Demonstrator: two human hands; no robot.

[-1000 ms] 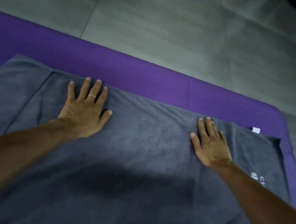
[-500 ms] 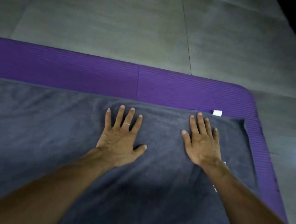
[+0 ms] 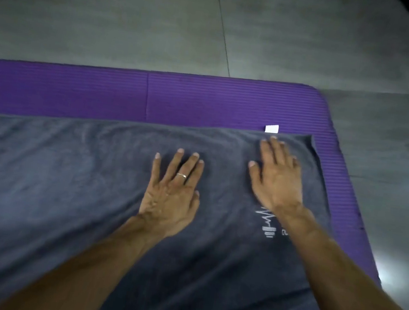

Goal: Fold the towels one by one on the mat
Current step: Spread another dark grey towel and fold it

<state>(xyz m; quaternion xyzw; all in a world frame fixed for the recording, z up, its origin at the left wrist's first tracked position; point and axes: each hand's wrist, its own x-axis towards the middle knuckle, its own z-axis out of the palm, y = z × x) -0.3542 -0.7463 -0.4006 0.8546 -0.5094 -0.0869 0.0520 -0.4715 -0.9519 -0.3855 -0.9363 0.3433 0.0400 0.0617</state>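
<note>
No grip at all: left hand and right hand pressed flat, fingers straight, on the grey towel near its far right corner by the white tag. Likely risk: dragging palms, bunching soft pile, skewing edges. Spread wide over the purple mat, faintly rippled, pale logo beside the right wrist.

A towel lies spread on a mat on the floor, reaching toward the mat's far right corner; both hands, left and right, rest flat on it.
</note>
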